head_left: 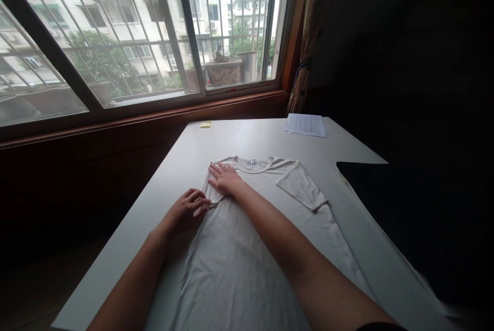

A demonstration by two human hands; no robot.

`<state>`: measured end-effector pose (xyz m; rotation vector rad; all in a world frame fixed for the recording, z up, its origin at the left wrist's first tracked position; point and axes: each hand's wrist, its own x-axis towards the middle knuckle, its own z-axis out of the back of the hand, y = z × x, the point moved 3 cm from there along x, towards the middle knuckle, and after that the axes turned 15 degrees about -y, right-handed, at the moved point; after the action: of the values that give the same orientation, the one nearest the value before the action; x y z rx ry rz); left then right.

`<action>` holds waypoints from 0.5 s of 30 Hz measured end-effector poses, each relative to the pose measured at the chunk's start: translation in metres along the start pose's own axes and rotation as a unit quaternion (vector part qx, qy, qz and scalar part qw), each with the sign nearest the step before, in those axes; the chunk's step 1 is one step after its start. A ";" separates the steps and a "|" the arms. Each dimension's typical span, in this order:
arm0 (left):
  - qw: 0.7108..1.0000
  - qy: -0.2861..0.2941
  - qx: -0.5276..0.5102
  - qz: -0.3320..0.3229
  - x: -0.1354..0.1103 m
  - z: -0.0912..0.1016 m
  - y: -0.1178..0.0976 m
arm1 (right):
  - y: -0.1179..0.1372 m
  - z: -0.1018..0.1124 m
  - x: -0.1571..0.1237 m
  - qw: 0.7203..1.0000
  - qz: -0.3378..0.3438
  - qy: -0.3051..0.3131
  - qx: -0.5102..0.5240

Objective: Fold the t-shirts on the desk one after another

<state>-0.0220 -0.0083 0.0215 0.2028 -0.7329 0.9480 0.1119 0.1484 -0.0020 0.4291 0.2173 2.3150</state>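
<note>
A white short-sleeved T-shirt (247, 248) lies spread on the white table (154, 218), its collar toward the far side. Its right sleeve is folded in over the body. My right hand (225, 178) rests flat on the left shoulder area, fingers stretched out, with the forearm crossing over the shirt's chest. At the left sleeve's edge, my left hand (190, 208) has its fingers bent and pinched on the T-shirt's cloth. The shirt's lower part runs out of view at the bottom.
Printed papers (306, 125) lie at the table's far right, and a small yellow note (206, 124) at its far left. A dark cloth or board (386, 207) covers the right side. Behind stand a barred window (135, 27) and a tied curtain (303, 73).
</note>
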 end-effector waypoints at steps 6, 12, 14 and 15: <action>0.998 0.009 -0.011 0.057 -0.003 -0.004 0.010 | -0.001 -0.003 0.000 1.000 0.001 -0.013 -0.002; 0.992 0.027 0.116 0.051 0.003 -0.015 0.001 | -0.001 -0.002 -0.001 1.000 0.000 -0.016 0.001; 0.988 0.020 0.144 0.046 0.007 -0.018 -0.006 | -0.001 -0.002 -0.001 1.000 -0.001 -0.016 0.002; 0.987 0.017 0.152 0.043 0.008 -0.018 -0.009 | -0.001 -0.002 -0.001 1.000 -0.001 -0.017 0.003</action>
<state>-0.0029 0.0001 0.0147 0.4247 -0.5668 1.1412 0.1122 0.1481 -0.0047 0.4716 0.2072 2.3041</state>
